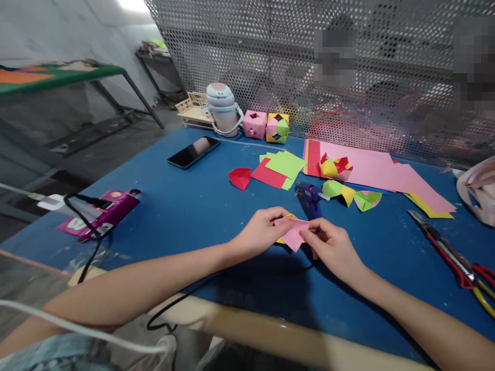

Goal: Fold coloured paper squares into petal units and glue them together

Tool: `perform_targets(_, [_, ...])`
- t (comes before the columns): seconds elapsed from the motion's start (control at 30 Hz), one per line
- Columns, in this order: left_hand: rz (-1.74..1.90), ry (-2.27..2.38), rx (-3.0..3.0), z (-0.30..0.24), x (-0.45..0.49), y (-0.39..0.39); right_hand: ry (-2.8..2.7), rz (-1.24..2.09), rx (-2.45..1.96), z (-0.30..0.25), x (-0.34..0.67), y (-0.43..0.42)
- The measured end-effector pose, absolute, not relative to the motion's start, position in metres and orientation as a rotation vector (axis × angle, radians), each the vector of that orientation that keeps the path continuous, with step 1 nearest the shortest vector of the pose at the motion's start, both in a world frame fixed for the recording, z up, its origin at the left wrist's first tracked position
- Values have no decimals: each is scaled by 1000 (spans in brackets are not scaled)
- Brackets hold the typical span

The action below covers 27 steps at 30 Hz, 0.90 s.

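Above the blue table [166,206], near its front edge, a folded pink paper [296,238] with yellow paper [291,216] behind it is pinched by the left hand [263,232] and the right hand [334,245]. For neat work, a light, even pinch with edges lined up seems best. Just beyond stands a glue gun [310,198]; farther left, a red folded piece [240,178] and green sheets [286,164].

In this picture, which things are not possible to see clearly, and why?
Head view: yellow paper, mostly hidden behind the pink paper.
Head view: blue glue gun, lower end behind the right hand.
Head view: pale pink object, cut off by right edge.
Head view: area beyond the perforated screen, obscured by its mesh.
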<state>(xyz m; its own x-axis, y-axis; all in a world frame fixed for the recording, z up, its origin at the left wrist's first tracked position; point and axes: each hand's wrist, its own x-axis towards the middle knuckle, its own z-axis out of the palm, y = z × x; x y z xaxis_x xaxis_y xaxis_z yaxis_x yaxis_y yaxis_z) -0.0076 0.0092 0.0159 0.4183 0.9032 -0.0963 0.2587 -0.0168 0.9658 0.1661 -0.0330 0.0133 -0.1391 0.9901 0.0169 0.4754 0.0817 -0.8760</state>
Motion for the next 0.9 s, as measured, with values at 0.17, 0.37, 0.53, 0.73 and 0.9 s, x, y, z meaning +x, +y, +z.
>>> perform_targets(0.17, [672,1085,1531,19,-7,8,-1715,890,-1438,13,168,-32])
perform_targets(0.37, [641,1094,1598,19,-5,8,-1764,853,-1432,8,171,-30])
perform_targets(0.53, [661,1034,1689,15,-6,8,-1781,833,-1434,4,169,-29])
perform_targets(0.73, [631,1040,1577,14,-2,4,-1856,684,-1329,4,167,-31])
perform_targets(0.9, [658,1017,1536,13,-3,6,-1870,620,-1322,5,168,-31])
